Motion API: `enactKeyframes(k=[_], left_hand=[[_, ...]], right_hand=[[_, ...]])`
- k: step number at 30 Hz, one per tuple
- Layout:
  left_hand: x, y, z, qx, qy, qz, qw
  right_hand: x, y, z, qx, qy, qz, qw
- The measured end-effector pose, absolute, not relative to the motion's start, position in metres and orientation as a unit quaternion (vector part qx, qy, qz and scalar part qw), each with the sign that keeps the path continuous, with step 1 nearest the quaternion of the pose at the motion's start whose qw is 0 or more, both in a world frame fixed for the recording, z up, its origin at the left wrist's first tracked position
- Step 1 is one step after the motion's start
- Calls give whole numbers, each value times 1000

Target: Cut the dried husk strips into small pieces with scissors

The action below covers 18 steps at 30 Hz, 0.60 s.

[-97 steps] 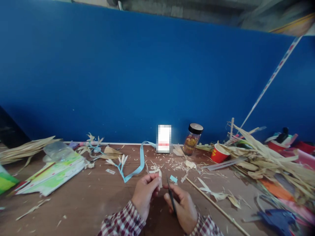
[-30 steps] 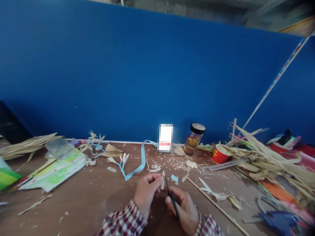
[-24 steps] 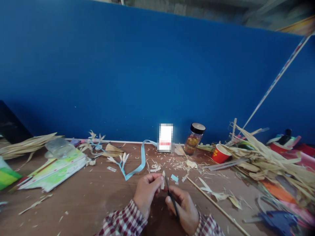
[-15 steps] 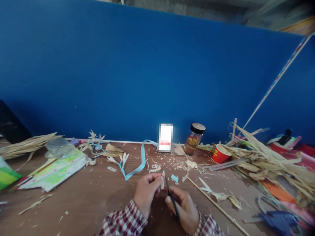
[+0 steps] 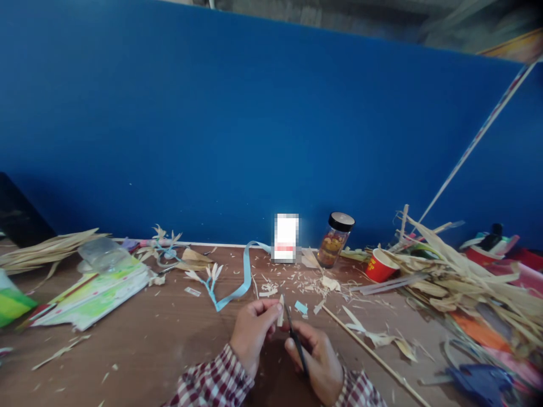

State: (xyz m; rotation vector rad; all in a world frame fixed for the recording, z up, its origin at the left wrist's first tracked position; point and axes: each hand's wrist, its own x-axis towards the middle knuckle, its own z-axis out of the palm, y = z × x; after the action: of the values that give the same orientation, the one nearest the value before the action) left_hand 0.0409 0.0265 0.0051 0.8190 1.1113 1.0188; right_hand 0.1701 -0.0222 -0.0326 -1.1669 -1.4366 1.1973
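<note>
Between the thumb and fingers of my left hand (image 5: 254,328) is a small pale strip of dried husk (image 5: 281,312), its tip pointing up. My right hand (image 5: 317,357) grips dark scissors (image 5: 298,343), with the blades close beside the strip's right edge. Whether the blades touch the strip, I cannot tell. Beyond my left hand lies a light blue ribbon (image 5: 246,271), joined to a blue-wrapped stem with pale husk petals (image 5: 210,275). Husk clippings (image 5: 271,280) and a small blue scrap (image 5: 301,307) are scattered just past my fingertips.
A lidded jar of amber liquid (image 5: 335,240) and a red paper cup (image 5: 380,265) stand at the back. Dried husks (image 5: 462,277) pile up at right, near a blue glue gun (image 5: 481,381). A thin stick (image 5: 373,353) lies right of my hand. Painted paper (image 5: 102,294) lies left.
</note>
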Motion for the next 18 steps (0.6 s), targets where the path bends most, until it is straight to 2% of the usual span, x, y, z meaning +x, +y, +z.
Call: enactKeyframes(k=[18], left_hand=[[40,28,5,367,489,449,652]], right_hand=[[169,-22,-25,-468,-571,506,446]])
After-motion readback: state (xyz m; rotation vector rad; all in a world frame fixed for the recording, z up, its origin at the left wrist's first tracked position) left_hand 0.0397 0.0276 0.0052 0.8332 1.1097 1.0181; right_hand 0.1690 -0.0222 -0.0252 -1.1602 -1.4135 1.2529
